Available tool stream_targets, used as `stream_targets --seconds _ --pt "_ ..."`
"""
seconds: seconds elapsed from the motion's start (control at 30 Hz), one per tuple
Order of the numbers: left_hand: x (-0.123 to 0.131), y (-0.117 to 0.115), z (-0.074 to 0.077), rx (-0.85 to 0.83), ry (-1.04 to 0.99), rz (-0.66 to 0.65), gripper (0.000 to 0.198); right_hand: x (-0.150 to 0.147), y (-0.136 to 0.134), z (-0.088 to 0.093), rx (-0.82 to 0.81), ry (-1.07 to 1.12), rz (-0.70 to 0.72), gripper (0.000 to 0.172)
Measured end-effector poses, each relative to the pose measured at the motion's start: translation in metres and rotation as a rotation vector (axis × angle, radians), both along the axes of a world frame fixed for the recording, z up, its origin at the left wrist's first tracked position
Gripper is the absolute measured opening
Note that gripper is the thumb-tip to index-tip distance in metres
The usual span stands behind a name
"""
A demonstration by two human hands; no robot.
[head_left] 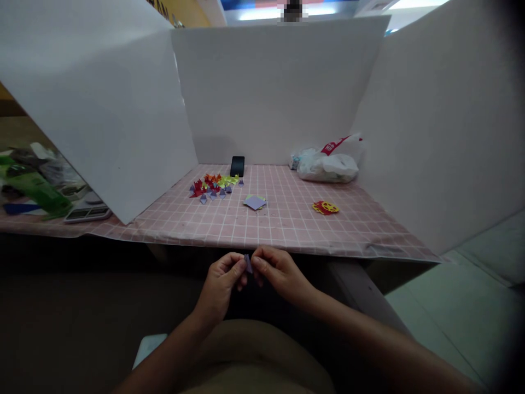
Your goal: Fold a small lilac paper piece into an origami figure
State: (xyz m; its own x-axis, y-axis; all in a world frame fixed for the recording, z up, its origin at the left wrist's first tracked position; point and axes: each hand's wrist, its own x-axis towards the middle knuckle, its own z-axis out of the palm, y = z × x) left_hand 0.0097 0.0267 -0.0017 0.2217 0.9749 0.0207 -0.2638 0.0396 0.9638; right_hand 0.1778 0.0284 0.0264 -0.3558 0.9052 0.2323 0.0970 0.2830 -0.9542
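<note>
A small folded piece of purple paper (248, 264) is pinched between my two hands, just in front of the table's near edge. My left hand (225, 276) grips its left side with thumb and fingers. On the other side, the fingertips of my right hand (276, 269) are closed on its right edge. Square sheets with a purple one on top (255, 202) lie on the table beyond my hands. To their left sits a cluster of small folded paper figures (213, 185) in red, orange, yellow and purple.
A black phone (237, 166) lies near the back panel (279, 93). Red and yellow cut-out pieces (326, 207) are on the right, with a white plastic bag (328, 166) behind. White panels flank the table (283, 230). A green bottle (36, 189) lies far left.
</note>
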Motion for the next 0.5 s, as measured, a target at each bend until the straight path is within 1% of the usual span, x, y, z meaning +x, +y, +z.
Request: stream_targets --seconds 0.1,0.23,0.5 --pt "0.0003 -0.0007 -0.0002 -0.022 -0.036 -0.038 0.023 -0.0006 0.0006 0.0007 -0.064 0.058 0.015 0.018" --pt "0.0009 -0.0007 -0.0006 -0.037 -0.065 -0.048 0.022 -0.0021 0.0005 0.0017 -0.108 0.087 0.021 0.018" --pt "0.0020 -0.0013 0.0020 -0.089 -0.197 -0.046 0.025 -0.0034 -0.0016 0.0041 -0.143 0.163 0.055 0.021"
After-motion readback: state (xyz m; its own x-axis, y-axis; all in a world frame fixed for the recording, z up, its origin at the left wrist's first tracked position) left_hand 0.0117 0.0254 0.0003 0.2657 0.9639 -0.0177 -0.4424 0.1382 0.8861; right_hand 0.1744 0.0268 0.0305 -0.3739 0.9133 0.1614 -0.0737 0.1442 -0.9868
